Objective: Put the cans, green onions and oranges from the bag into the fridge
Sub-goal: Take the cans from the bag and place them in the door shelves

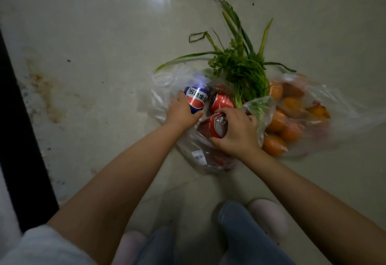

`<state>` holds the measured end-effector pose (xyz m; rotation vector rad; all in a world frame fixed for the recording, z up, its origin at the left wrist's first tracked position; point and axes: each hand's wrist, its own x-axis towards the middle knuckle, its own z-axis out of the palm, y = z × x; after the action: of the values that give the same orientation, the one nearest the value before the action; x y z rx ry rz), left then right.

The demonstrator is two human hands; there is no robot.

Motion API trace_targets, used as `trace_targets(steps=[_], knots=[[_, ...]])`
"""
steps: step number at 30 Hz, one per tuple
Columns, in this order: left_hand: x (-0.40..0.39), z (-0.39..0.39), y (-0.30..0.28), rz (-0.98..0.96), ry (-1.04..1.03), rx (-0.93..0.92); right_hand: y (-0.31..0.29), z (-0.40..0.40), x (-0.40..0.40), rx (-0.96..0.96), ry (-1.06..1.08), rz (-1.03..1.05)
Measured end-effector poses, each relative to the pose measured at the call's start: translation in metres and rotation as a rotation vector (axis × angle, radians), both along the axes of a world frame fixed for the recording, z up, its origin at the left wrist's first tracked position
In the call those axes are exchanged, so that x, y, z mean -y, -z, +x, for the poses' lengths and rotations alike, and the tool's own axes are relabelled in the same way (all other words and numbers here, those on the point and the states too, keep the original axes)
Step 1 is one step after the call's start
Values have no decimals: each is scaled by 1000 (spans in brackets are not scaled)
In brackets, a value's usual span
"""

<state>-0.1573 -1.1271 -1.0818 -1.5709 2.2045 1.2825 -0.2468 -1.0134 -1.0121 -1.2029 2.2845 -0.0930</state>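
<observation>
Left grip [181,109]: curled round the lower end of a blue Pepsi can [196,98], fingers on the far-left side of the can, thumb along its near edge. Can tilted, label facing up, lying in the open mouth of a clear plastic bag [165,99].

Right grip [237,132]: curled round a red cola can [216,125], fingertips over the far rim, thumb under the near rim. Can on its side, silver top and pull tab turned toward the camera. Touching or just beside the Pepsi can; exact contact cannot be told.

Just beyond the right grip, between both grips: a second red cola can [222,101], lying on its side, partly covered by the fingers.

Beyond and slightly right of the right grip: a bunch of green onions [240,41] together with leafy green herbs [242,70], root ends down among the cans, long leaves spread out across the floor [100,35] away from the person.

Right of the right grip: oranges [277,121] heaped inside a second clear plastic bag [334,106], nearest fruit just beside the wrist.

Below the right grip: a white printed label [199,157] on the bag film, with red packaging showing through underneath; nature of that item cannot be told.

Pale glossy floor under everything, stained brown well to the left of the left grip. Dark vertical edge [23,131] along the far left. Near bottom edge: blue trouser legs and pale slippers [269,216].
</observation>
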Motion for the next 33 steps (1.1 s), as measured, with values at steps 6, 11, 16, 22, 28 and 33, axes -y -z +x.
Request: trace_targets(steps=[6,11,16,22,28,33], knots=[[-4,3,-16,3,-123,-32,-15,-5,5,54,109,-45],[-2,26,-51,-76,-65,53,-34,-15,15,87,115,-113],[-5,45,-123,-132,25,124,-85,-13,16,114,97,-127],[-19,58,-259,-165,56,116,-219,-15,3,180,61,-147],[-22,35,-439,-184,121,81,-398,-43,-5,189,43,-196],[-8,-16,-597,-271,189,12,-556,-84,-2,103,104,-303]])
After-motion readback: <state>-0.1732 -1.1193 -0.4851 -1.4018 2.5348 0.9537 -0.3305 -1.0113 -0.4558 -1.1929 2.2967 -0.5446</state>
